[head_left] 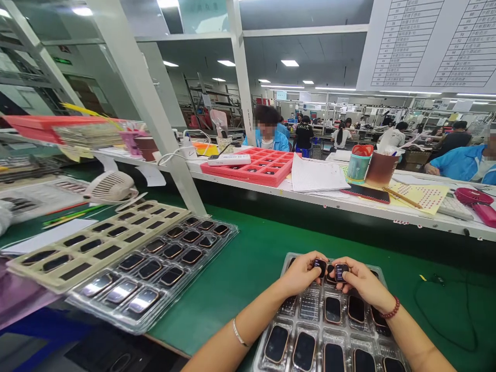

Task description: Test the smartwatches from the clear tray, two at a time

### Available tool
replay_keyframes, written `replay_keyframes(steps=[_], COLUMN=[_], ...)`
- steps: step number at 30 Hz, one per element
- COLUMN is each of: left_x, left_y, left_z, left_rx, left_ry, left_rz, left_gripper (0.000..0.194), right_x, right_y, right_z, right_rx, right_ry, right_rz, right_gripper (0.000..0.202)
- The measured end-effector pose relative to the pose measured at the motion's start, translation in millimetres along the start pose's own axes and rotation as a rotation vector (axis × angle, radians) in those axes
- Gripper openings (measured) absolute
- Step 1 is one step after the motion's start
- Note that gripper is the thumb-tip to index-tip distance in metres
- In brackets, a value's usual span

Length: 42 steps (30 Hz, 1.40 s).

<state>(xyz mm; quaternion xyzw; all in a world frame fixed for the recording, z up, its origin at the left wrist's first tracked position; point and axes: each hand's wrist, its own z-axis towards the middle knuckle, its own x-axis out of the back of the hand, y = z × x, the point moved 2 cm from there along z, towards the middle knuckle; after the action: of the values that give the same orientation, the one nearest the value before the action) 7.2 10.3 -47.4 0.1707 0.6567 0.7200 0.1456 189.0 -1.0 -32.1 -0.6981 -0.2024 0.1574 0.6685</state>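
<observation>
My left hand [305, 273] is closed on a small smartwatch [320, 265] with its screen lit, the thumb on its lower edge. A second lit smartwatch [341, 272] is gripped in my right hand [358, 279], thumb on its right side. Both watches show lines of text too small to read and are held close together, apart from each other. Beneath my hands lies a clear plastic tray [316, 333] with watches in many of its pockets, their screens dark. One pocket below my left hand holds no watch.
Left on the green bench [217, 279] lie a clear tray of watches [155, 310] and a beige tray [87, 227]. Red trays [248, 175], papers [318, 173], a phone [365, 193] and cups line the white shelf. A thin cable [468, 305] lies at right. People sit beyond.
</observation>
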Motion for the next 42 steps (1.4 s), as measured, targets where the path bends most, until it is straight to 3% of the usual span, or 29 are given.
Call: replay_keyframes(steps=[9,15,23,28,33,42], left_x=[-0.9,0.2,-0.1,0.4,1.0,0.7], left_y=[3.2,3.5,0.4,0.2,1.1,1.8], left_z=[-0.7,-0.3,-0.4,-1.6,-1.1,-1.6], left_rx=[0.003,0.026,-0.008,-0.036,0.001,-0.021], left_ry=[0.051,0.081,0.050,0.045,0.054,0.043], left_rz=[-0.034,-0.102,-0.064,-0.026,-0.083,0.017], left_gripper=[0.037,0.028,0.032,0.044,0.033,0.044], right_x=[0.6,-1.5,-2.0,-1.7,-2.8,-1.5], right_y=[2.5,1.3,0.1,1.6,1.8,4.0], right_z=[-0.3,-2.9,-3.1,-2.2,-2.7,-2.2], right_rx=[0.040,0.058,0.053,0.050,0.056,0.057], right_ry=[0.014,-0.051,-0.051,-0.043,-0.060,-0.056], right_rz=[0.015,-0.002,-0.009,-0.021,-0.059,-0.046], right_gripper=[0.037,0.035,0.033,0.034,0.034,0.036])
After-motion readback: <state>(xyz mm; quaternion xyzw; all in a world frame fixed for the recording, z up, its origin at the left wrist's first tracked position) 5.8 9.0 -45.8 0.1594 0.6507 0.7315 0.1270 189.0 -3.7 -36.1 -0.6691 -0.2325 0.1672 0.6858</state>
